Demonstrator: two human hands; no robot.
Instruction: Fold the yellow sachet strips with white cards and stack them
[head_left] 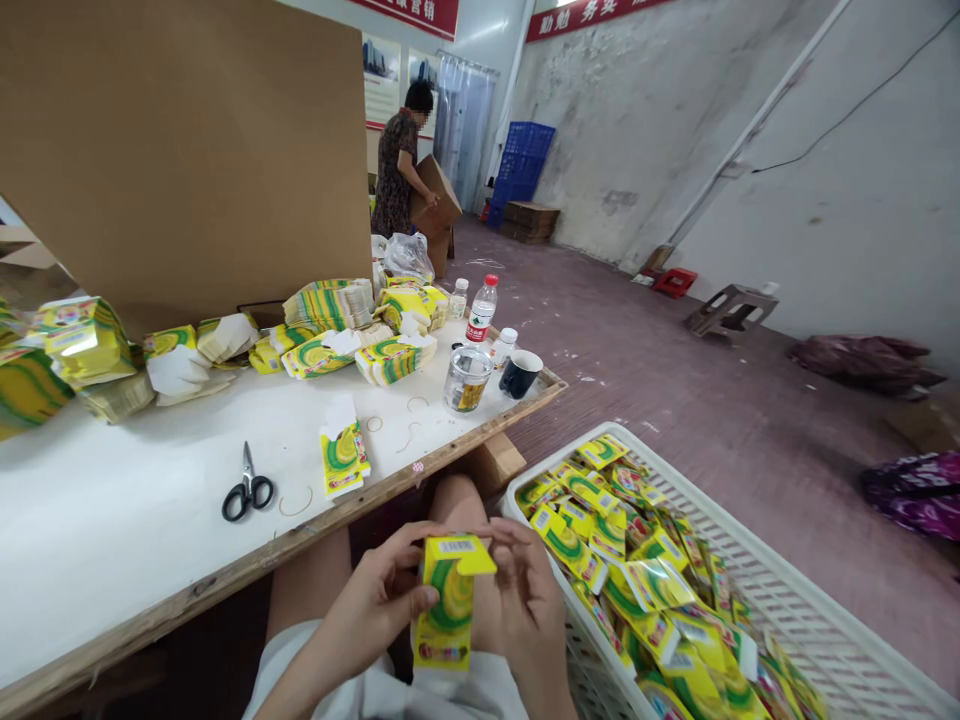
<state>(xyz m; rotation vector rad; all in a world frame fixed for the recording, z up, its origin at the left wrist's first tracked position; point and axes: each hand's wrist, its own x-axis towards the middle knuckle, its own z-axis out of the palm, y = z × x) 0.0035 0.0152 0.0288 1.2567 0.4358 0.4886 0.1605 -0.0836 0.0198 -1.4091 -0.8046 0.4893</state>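
Note:
Above my lap I hold a small yellow-and-green printed carton (448,605), its barcode flap at the top. My left hand (386,590) grips it along the left side, thumb on the front. At its upper right edge, my right hand (525,585) has its fingers bent against the carton; part of those fingers is hidden behind it. One flat carton blank (344,455) lies near the table edge, with black-handled scissors (247,487) to its left. To my right, a white plastic basket (720,525) holds many yellow-green cartons (649,585).
Stacks of carton blanks (330,305) line the white table (150,510) before a large cardboard sheet (195,150). A clear tub (468,380), water bottle (482,312) and dark mug (520,374) stand at the table's corner. Farther back, a person (397,160) holds a cardboard box (436,195).

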